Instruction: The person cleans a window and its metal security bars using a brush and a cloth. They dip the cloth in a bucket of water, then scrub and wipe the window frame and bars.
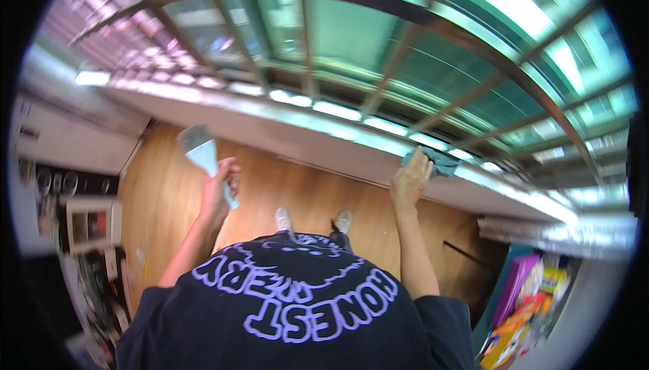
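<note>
My left hand (224,187) is closed around the pale blue handle of a flat brush (199,144), raised over the floor. The brush widens to a grey, blurred end that points up and to the left, away from my body. With my arm stretched forward, my right hand (410,180) presses a crumpled grey-green cloth (440,161) onto the window sill (350,129). The fingers lie over the cloth's left side, and its right part spreads along the ledge. Window panes behind a metal grille (395,73) rise just beyond the cloth.
Below the sill a pale wall (304,139) meets the wooden floor (263,177). A shelf unit with household items (94,223) stands at left. At lower right is a bin (499,289) of colourful packages. A dark thin rod (464,252) lies near the right wall.
</note>
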The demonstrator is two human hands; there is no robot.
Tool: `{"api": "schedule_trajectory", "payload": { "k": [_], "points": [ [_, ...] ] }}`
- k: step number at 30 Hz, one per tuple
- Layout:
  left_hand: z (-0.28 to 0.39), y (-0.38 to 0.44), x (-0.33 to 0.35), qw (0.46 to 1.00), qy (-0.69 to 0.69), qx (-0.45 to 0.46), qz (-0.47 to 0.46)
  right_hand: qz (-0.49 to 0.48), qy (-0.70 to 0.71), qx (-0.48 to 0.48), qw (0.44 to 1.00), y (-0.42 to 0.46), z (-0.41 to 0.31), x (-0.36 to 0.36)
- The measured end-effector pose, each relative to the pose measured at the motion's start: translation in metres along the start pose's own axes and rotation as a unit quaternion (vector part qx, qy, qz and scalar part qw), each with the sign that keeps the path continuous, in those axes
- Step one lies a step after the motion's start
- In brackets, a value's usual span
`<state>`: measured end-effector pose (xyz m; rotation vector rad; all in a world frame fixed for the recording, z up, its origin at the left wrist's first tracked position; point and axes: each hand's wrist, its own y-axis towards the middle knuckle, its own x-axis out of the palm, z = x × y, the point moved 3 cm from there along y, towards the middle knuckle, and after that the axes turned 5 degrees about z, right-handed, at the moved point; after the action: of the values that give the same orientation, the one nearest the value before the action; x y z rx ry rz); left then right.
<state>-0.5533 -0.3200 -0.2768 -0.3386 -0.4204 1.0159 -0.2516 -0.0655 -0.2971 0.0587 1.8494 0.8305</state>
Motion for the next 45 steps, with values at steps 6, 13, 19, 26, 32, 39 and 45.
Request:
{"api": "schedule_trajectory", "payload": {
  "k": [6, 13, 19, 26, 32, 39, 45],
  "points": [
    [0.008, -0.011, -0.086, 0.994, -0.044, -0.011, 0.098, -0.060, 0.086, -0.055, 0.993, 0.000, -0.132, 0.041],
    [0.015, -0.017, -0.186, 0.979, -0.080, -0.003, 0.186, -0.135, 0.129, -0.121, 0.975, 0.003, -0.291, 0.084],
    [0.026, -0.005, -0.223, 0.975, -0.122, 0.014, 0.185, -0.119, 0.383, -0.185, 0.897, 0.010, -0.421, 0.131],
    [0.043, 0.008, -0.186, 0.966, 0.102, 0.172, 0.164, -0.388, 0.554, -0.134, 0.725, -0.062, -0.448, 0.084],
    [0.023, 0.018, -0.110, 0.980, 0.117, 0.130, -0.096, -0.423, 0.549, -0.058, 0.719, -0.056, -0.373, 0.020],
    [-0.018, -0.006, 0.016, 0.971, 0.148, 0.136, -0.130, -0.324, 0.538, 0.027, 0.778, -0.058, -0.248, -0.022],
    [-0.059, -0.056, 0.130, 0.973, 0.148, 0.121, -0.131, -0.266, 0.492, 0.009, 0.829, -0.052, -0.115, -0.059]
  ]
}}
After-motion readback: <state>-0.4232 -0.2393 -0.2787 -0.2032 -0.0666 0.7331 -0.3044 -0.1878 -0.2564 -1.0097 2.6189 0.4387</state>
